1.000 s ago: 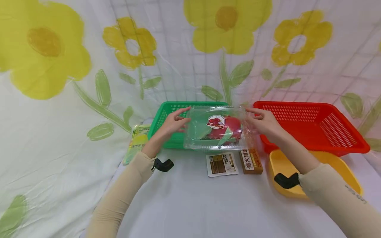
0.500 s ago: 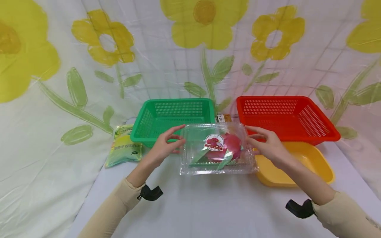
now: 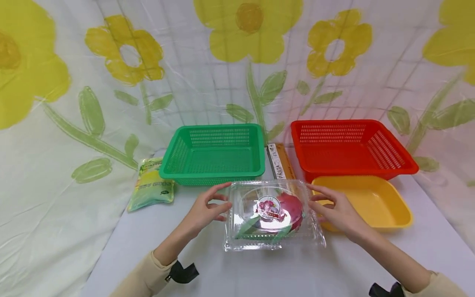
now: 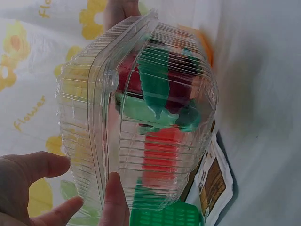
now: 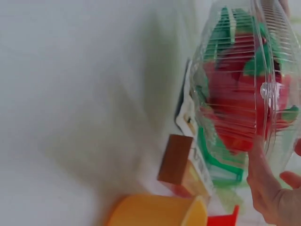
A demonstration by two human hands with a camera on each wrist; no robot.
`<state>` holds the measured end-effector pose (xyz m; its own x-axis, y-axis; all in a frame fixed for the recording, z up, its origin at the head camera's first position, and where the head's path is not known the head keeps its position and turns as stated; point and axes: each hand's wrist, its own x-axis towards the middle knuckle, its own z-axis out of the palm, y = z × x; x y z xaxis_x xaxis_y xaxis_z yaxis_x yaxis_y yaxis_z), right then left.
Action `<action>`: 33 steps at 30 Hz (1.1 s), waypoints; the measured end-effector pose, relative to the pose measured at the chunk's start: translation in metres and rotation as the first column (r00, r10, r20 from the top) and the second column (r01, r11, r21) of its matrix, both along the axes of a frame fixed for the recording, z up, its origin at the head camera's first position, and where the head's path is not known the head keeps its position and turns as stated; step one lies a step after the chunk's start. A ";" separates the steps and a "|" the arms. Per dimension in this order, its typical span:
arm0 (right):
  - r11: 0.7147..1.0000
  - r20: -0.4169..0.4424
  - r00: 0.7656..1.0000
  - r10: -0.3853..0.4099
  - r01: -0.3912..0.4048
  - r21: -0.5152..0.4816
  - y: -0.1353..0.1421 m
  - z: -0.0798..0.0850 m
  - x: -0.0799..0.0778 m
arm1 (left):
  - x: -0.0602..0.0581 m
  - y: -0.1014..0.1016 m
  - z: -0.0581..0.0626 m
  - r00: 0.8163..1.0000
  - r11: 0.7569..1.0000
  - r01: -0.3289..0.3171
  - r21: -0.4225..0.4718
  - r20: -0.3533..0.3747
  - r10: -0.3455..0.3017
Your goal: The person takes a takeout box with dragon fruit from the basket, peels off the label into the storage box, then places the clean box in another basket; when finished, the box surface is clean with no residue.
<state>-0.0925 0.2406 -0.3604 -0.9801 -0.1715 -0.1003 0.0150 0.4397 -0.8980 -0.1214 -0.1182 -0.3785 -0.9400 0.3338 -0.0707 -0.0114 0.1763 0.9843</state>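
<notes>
We see the left hand (image 3: 203,211) and right hand (image 3: 339,212) pinching opposite ends of a clear container (image 3: 272,225) of red fruit (image 3: 293,208) above the near surface (image 3: 237,274). Far left stands a green basket (image 3: 219,161); far right, a red basket (image 3: 334,156).

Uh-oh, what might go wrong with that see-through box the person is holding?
The clear box might slip: the left hand and right hand hold it off the table by its two ends. It might tip, because the red fruit inside sits nearer the right hand. If it fell, it could land on the packet or bump the pasta box, both lying close by on the table.
</notes>
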 end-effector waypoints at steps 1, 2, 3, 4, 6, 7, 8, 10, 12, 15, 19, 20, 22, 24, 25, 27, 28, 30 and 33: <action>1.000 0.008 1.000 -0.004 0.004 -0.004 0.000 -0.002 0.002 | 0.002 0.000 -0.002 1.000 1.000 0.003 0.002 0.004 -0.003; 1.000 0.014 1.000 -0.007 0.007 -0.011 0.000 -0.004 0.004 | 0.004 0.000 -0.004 1.000 1.000 0.006 0.004 0.007 -0.006; 1.000 0.020 1.000 -0.010 0.010 -0.016 -0.001 -0.005 0.006 | 0.006 0.000 -0.007 1.000 1.000 0.011 0.004 0.010 -0.011; 1.000 0.023 1.000 -0.010 0.010 -0.017 0.000 -0.007 0.007 | 0.007 0.001 -0.009 1.000 1.000 0.013 0.004 0.011 -0.013; 1.000 0.031 0.999 -0.008 0.008 -0.025 0.000 -0.011 0.010 | 0.010 0.001 -0.013 1.000 1.000 0.014 -0.003 0.015 -0.014; 1.000 0.033 0.999 -0.003 0.004 -0.029 0.001 -0.014 0.011 | 0.011 0.001 -0.015 1.000 1.000 0.016 -0.004 0.019 -0.016; 0.999 0.034 0.999 0.002 -0.001 -0.037 0.001 -0.016 0.013 | 0.012 0.002 -0.017 1.000 1.000 0.017 -0.009 0.023 -0.017; 0.999 0.038 0.999 0.009 -0.007 -0.049 0.002 -0.021 0.015 | 0.015 0.003 -0.021 0.999 1.000 0.016 -0.013 0.033 -0.016; 0.998 0.043 0.999 0.012 -0.009 -0.060 0.002 -0.026 0.018 | 0.018 0.003 -0.025 0.999 1.000 0.019 -0.015 0.041 -0.018; 0.998 0.050 0.999 0.014 -0.010 -0.065 0.002 -0.033 0.021 | 0.022 0.004 -0.032 0.998 0.999 0.019 -0.026 0.055 -0.017; 0.998 0.041 0.999 0.010 -0.007 -0.064 0.004 -0.040 0.024 | 0.024 0.006 -0.040 0.998 0.999 0.014 -0.048 0.070 -0.010; 0.998 0.036 0.999 0.009 -0.007 -0.062 0.004 -0.040 0.024 | 0.024 0.006 -0.042 0.997 0.999 0.012 -0.051 0.072 -0.008; 0.999 0.025 1.000 0.009 -0.007 -0.054 0.004 -0.041 0.023 | 0.023 0.006 -0.044 0.998 0.999 0.007 -0.053 0.069 -0.003; 0.999 0.017 1.000 0.011 -0.011 -0.043 0.004 -0.041 0.022 | 0.022 0.006 -0.045 0.998 0.999 0.003 -0.052 0.067 0.001; 0.999 0.014 1.000 0.014 -0.014 -0.036 0.004 -0.041 0.022 | 0.022 0.006 -0.045 0.998 0.999 0.002 -0.052 0.067 0.001; 0.999 0.010 1.000 0.020 -0.020 -0.028 0.004 -0.041 0.021 | 0.022 0.006 -0.046 0.998 0.999 0.001 -0.053 0.068 0.002; 0.999 0.000 1.000 0.029 -0.029 -0.028 0.004 -0.041 0.021 | 0.021 0.006 -0.046 0.997 0.999 0.002 -0.046 0.072 0.001; 0.999 -0.011 0.999 0.039 -0.039 -0.033 0.004 -0.043 0.020 | 0.021 0.006 -0.047 0.997 0.999 0.002 -0.035 0.082 0.001; 0.998 -0.025 0.998 0.050 -0.051 -0.036 0.003 -0.046 0.018 | 0.022 0.006 -0.048 0.995 1.000 -0.004 -0.013 0.098 0.005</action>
<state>-0.0742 0.2441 -0.4061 -0.9721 -0.2239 -0.0696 -0.0283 0.4066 -0.9132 -0.0997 -0.1126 -0.4262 -0.9298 0.3283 -0.1665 -0.1082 0.1884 0.9761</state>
